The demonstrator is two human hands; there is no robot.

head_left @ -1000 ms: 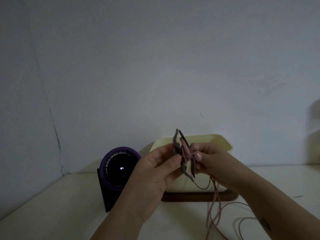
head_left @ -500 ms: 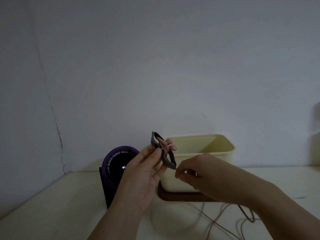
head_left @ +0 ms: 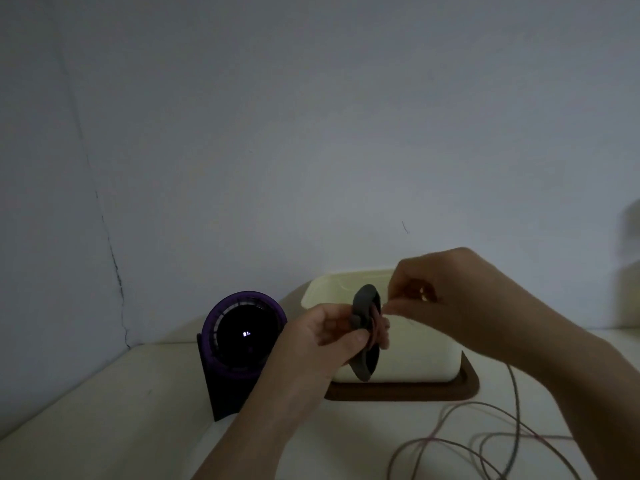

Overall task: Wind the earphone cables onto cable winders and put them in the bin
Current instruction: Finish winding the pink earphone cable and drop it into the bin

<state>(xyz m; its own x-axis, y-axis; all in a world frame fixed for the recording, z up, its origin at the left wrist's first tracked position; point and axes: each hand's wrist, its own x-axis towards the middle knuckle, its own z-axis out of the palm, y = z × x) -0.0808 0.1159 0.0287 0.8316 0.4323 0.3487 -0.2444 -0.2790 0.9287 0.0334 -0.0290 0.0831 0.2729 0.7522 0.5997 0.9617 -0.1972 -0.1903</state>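
Observation:
My left hand [head_left: 322,344] grips a grey cable winder [head_left: 364,332] upright in front of the cream bin [head_left: 415,355]. Some turns of pink earphone cable show around the winder's middle. My right hand [head_left: 446,299] is raised just right of the winder's top, fingers pinched on the thin pink cable [head_left: 512,403]. The cable runs down from that hand and lies in loose loops on the table at the lower right.
The bin stands on a dark brown tray [head_left: 464,389] against the wall. A purple and black round device [head_left: 242,341] with a small lit display stands left of it. The white tabletop [head_left: 104,417] stretches to the left and front.
My right hand has risen from below the winder to beside its top, pulling the cable up around it. My left hand has turned the winder and shifted slightly right, in front of the bin.

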